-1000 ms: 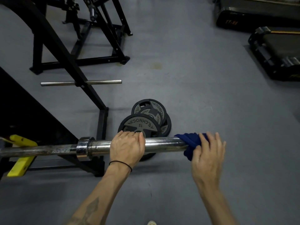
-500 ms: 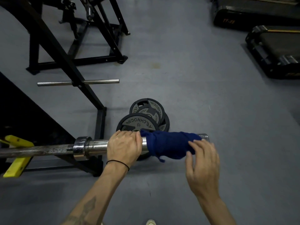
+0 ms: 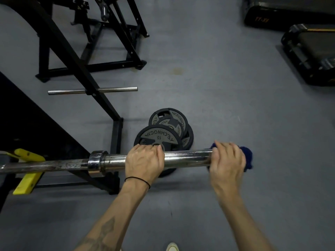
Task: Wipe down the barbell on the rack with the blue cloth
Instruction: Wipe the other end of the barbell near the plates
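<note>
Floor: grey gym flooring, black weight plates (image 3: 159,137) stacked.
Bar: chrome steel barbell (image 3: 188,157) on black rack (image 3: 116,142).
Left hand (image 3: 144,161): curled over sleeve, likely steadying.
Right hand (image 3: 226,160): clamps blue cloth (image 3: 247,156) round sleeve end, wiping.

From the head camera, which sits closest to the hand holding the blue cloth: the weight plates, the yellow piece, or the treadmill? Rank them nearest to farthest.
From the right hand, gripping the blue cloth:
1. Weight plates, on the floor just left.
2. Treadmill, far upper right.
3. Yellow piece, far left under the barbell.
</note>
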{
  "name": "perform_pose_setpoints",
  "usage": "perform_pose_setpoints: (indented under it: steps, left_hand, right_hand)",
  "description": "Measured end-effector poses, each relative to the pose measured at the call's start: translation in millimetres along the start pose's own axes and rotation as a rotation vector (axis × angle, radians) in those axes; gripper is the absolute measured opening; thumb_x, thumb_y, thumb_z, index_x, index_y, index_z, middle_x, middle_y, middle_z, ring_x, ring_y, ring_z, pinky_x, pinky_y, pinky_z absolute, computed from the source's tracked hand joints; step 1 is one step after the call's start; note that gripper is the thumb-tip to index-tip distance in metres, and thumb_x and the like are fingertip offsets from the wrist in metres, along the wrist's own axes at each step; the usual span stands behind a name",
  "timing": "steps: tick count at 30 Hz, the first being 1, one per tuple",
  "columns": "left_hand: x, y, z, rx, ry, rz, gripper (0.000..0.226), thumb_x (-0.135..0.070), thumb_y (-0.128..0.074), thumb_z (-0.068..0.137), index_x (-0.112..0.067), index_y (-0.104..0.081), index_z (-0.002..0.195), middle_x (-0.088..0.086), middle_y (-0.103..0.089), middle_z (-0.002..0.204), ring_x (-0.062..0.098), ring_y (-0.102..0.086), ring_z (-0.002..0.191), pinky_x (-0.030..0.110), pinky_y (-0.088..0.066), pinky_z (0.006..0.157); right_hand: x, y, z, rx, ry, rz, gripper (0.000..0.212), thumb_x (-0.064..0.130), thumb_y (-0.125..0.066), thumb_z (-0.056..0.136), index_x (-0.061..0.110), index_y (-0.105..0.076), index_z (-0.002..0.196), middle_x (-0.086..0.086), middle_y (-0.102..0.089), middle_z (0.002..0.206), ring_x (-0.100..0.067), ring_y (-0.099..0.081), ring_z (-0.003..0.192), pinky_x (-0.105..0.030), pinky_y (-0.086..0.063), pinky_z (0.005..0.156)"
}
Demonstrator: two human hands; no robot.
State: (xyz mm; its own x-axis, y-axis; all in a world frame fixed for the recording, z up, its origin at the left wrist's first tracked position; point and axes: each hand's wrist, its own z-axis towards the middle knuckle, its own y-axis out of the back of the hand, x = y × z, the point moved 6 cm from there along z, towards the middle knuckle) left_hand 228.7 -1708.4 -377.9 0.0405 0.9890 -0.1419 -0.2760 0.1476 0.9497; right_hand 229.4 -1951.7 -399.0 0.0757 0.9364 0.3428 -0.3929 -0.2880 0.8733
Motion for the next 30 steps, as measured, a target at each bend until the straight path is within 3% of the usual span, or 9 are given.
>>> perform_pose_setpoints:
  steps: [3,6,9,12,16,21,23,26,30]
  left_hand:
    - [0,-1,-1,0.013,-0.003,-0.002,0.041,-0.026,-0.043,0.098,-0.02,-0.058,0.06,0.0,-0.062,0.058,0.021,-0.058,0.055,0.036,-0.049,0.07]
    - [0,-1,-1,0.014,-0.022,0.003,0.041,-0.025,-0.042,0.099,-0.019,-0.062,0.064,0.0,-0.065,0.061,0.021,-0.062,0.058,0.036,-0.051,0.073]
    - [-1,0,-1,0.036,-0.017,0.009,0.04,-0.028,-0.039,0.098,-0.02,-0.062,0.066,-0.001,-0.065,0.063,0.02,-0.062,0.059,0.036,-0.051,0.076]
    - [-1,-1,-1,0.054,-0.048,0.027,0.039,-0.029,-0.037,0.097,-0.02,-0.061,0.068,-0.001,-0.063,0.063,0.021,-0.06,0.058,0.034,-0.048,0.071]
    - [0,0,1,0.058,-0.036,0.036,0.04,-0.027,-0.041,0.096,-0.019,-0.059,0.062,-0.001,-0.062,0.057,0.021,-0.056,0.05,0.033,-0.045,0.059]
    - [1,-2,3,0.103,0.056,0.057,0.047,-0.029,-0.043,0.096,-0.017,-0.06,0.054,0.0,-0.059,0.05,0.022,-0.052,0.043,0.031,-0.043,0.051]
    - [0,-2,2,0.131,0.063,0.045,0.048,-0.029,-0.042,0.096,-0.017,-0.061,0.054,0.0,-0.059,0.05,0.022,-0.052,0.043,0.031,-0.044,0.052]
    - [1,-3,3,0.208,0.067,0.047,0.051,-0.034,-0.033,0.099,-0.02,-0.063,0.059,-0.002,-0.062,0.055,0.019,-0.056,0.047,0.031,-0.046,0.055]
    - [3,-2,8,0.326,0.056,0.047,0.053,-0.04,-0.022,0.102,-0.023,-0.063,0.073,-0.004,-0.061,0.065,0.017,-0.059,0.057,0.031,-0.052,0.064]
  right_hand:
    - [67,-15,-22,0.047,0.061,0.017,0.053,0.041,-0.032,0.106,0.011,-0.068,0.13,-0.007,-0.07,0.126,-0.029,-0.057,0.13,-0.057,-0.011,0.124]
    - [107,-14,-44,0.19,0.398,0.148,0.051,0.036,-0.034,0.106,0.01,-0.058,0.143,-0.007,-0.064,0.139,-0.024,-0.056,0.132,-0.049,-0.025,0.12]
    - [85,-7,-14,0.229,0.392,0.205,0.046,0.032,-0.038,0.105,0.012,-0.06,0.14,0.001,-0.071,0.114,-0.016,-0.064,0.104,-0.039,-0.042,0.1]
    - [57,-11,8,0.24,0.433,0.051,0.04,0.037,-0.038,0.104,0.017,-0.072,0.109,0.003,-0.069,0.093,-0.021,-0.063,0.085,-0.038,-0.042,0.088]
    - [17,0,11,0.227,0.577,0.028,0.039,0.039,-0.041,0.104,0.013,-0.069,0.114,-0.001,-0.067,0.099,-0.023,-0.059,0.089,-0.037,-0.04,0.09]
    - [-14,5,12,-0.011,0.106,0.051,0.039,0.029,-0.041,0.099,0.005,-0.071,0.1,-0.011,-0.068,0.098,-0.035,-0.061,0.093,-0.045,-0.042,0.094]
    - [24,-5,0,-0.064,-0.067,0.011,0.037,0.025,-0.039,0.097,0.009,-0.071,0.09,-0.011,-0.066,0.091,-0.035,-0.061,0.094,-0.052,-0.035,0.109]
    - [100,-20,-27,0.075,0.256,0.07,0.04,0.028,-0.036,0.102,0.013,-0.073,0.107,-0.005,-0.071,0.103,-0.025,-0.064,0.101,-0.05,-0.032,0.117]
    - [61,-12,-11,0.088,0.568,0.069,0.041,0.031,-0.042,0.105,0.006,-0.071,0.119,-0.01,-0.07,0.106,-0.03,-0.063,0.095,-0.042,-0.042,0.093]
